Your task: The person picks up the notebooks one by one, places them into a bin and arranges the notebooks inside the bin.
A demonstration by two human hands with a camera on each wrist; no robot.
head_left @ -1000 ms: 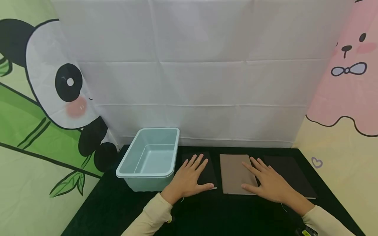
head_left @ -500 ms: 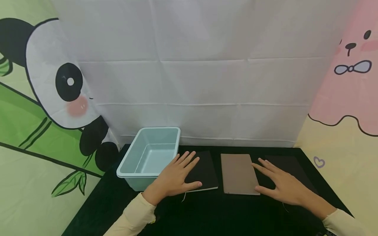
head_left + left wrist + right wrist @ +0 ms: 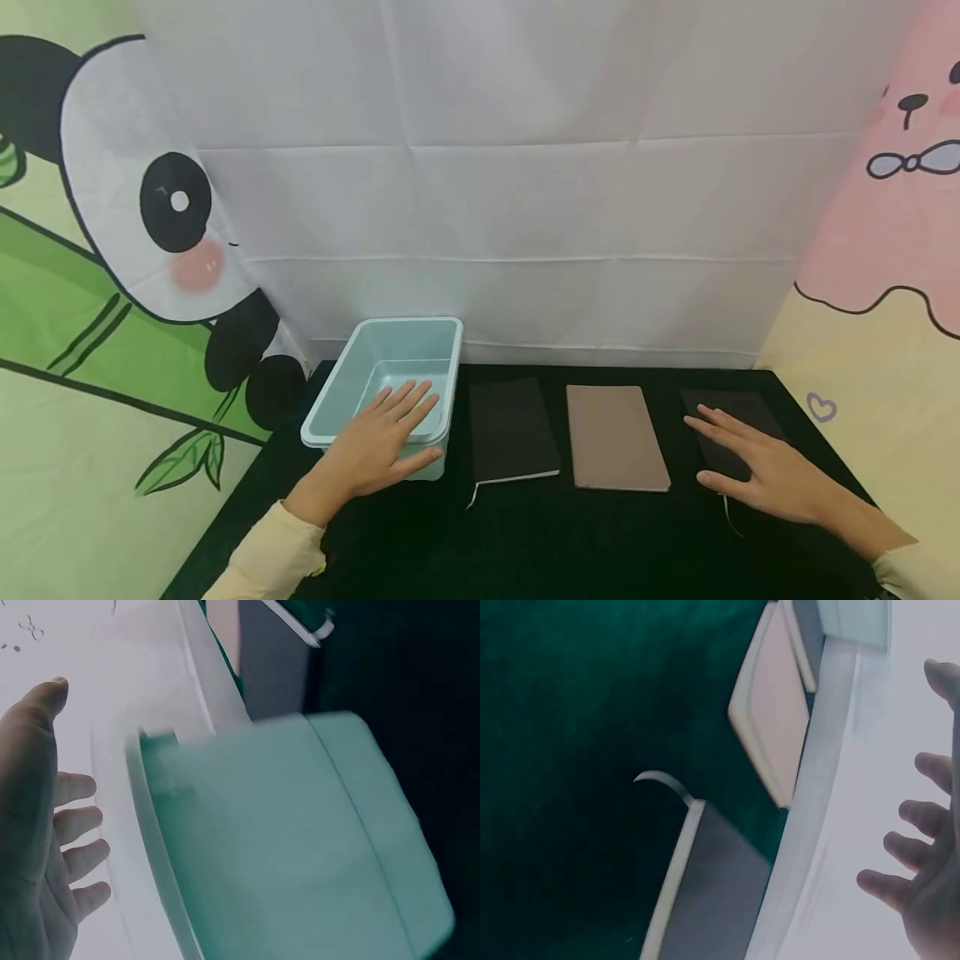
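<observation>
Three notebooks lie in a row on the black table (image 3: 525, 542): a black one (image 3: 513, 429), a tan one (image 3: 615, 435) and a second black one (image 3: 738, 412) at the right. My left hand (image 3: 382, 433) is spread flat over the near rim of the light blue bin (image 3: 390, 350), holding nothing. My right hand (image 3: 757, 467) hovers with spread fingers over the right black notebook; contact is unclear. In the left wrist view the bin (image 3: 285, 840) fills the frame beside the open left hand (image 3: 37, 847). The right wrist view shows the black notebook (image 3: 712, 892), the tan notebook (image 3: 776, 727) and the open right hand (image 3: 930, 892).
The bin stands at the table's back left and looks empty. A white cloth backdrop (image 3: 510, 208) hangs right behind the table. A panda print (image 3: 135, 208) is at the left and a pink cartoon print (image 3: 900, 208) at the right.
Both hands moved outward. The left hand left the left black notebook and went to the bin. The right hand left the tan notebook and went over the right black notebook.
</observation>
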